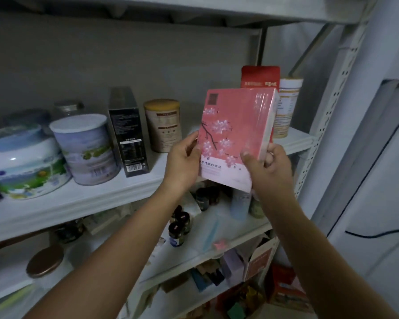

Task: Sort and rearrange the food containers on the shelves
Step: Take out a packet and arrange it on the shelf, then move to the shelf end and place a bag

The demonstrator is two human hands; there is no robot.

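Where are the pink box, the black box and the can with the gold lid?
The pink box [235, 125], head view, on its flowered front.
The black box [128, 139], head view, on its printed face.
The can with the gold lid [166, 127], head view, on its label.

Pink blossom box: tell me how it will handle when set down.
Likely stiff: the pink blossom box shows flat faces and straight edges. Its shiny wrap may be slippery. Being thin, it could tip if stood upright.
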